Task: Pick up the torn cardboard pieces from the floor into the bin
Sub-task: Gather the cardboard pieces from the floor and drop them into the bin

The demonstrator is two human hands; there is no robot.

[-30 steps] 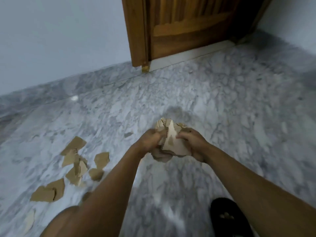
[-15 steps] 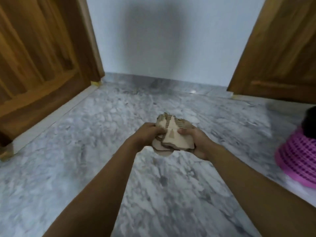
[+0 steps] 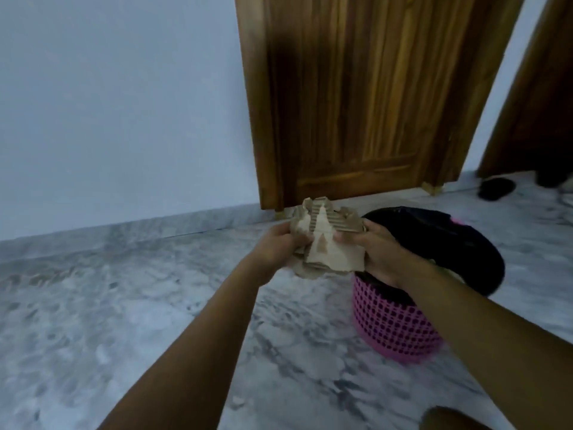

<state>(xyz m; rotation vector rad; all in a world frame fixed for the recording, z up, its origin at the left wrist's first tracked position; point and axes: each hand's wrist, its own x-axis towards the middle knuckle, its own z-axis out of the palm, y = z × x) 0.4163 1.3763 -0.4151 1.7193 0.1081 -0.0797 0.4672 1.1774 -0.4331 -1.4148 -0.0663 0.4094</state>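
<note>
A stack of torn brown cardboard pieces (image 3: 325, 243) is held in front of me between both hands. My left hand (image 3: 279, 246) grips its left side and my right hand (image 3: 375, 252) grips its right side, thumb on top. Just right of the stack stands a pink perforated bin (image 3: 393, 330) lined with a black bag (image 3: 449, 243). My right wrist is over the bin's near rim. The bundle itself hangs a little left of the bin's opening.
A wooden door (image 3: 356, 103) stands behind the bin, with a second wooden panel (image 3: 536, 103) at the far right. A dark slipper (image 3: 496, 187) lies on the marble floor (image 3: 124, 305) near the doors. A pale wall (image 3: 124, 103) fills the left.
My view has swung right, away from the loose pieces on the floor. The bin came in from the right edge and now stands next to my hands. Both hands keep hold of the stack.
</note>
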